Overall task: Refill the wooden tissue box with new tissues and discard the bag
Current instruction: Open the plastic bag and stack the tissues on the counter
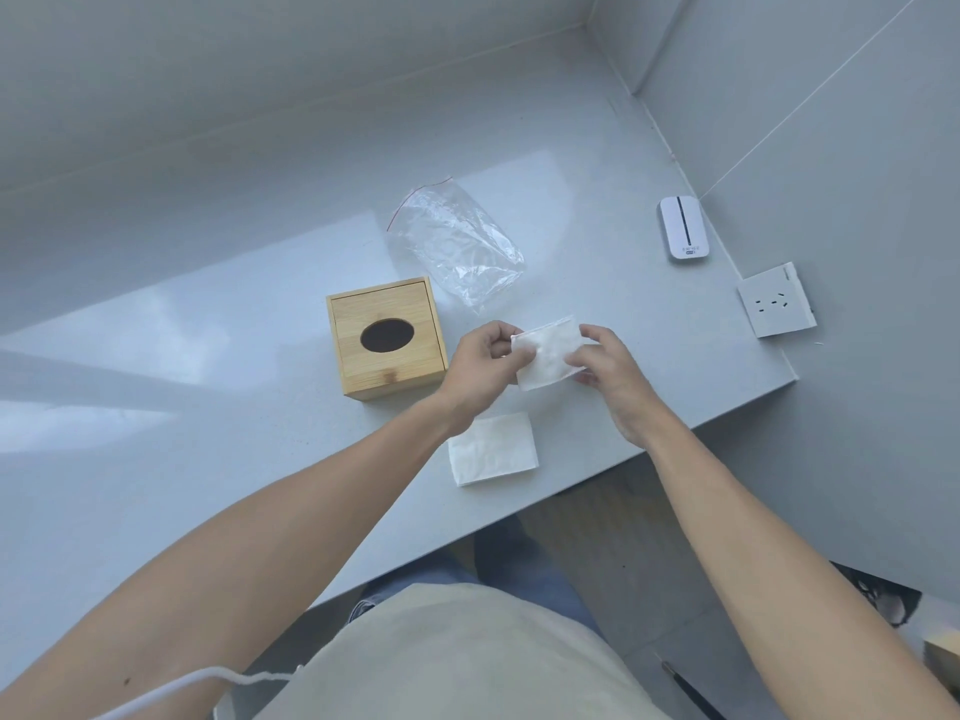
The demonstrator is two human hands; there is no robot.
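Note:
A wooden tissue box [387,339] with a dark oval slot in its lid stands on the grey table [208,459]. Just right of it, above the table, my left hand [480,368] and my right hand [613,379] hold a folded white tissue stack [548,356] between them, one hand at each end. A second folded tissue stack [492,449] lies flat on the table near the front edge, below my hands. Behind the box lies a crumpled clear plastic bag [454,244] with a red seal line, nothing visible inside it.
A white pocket device [683,228] lies at the table's right side by the wall. A white wall socket [776,299] sits on the right wall next to the table's corner. Walls close the table in at the back and right.

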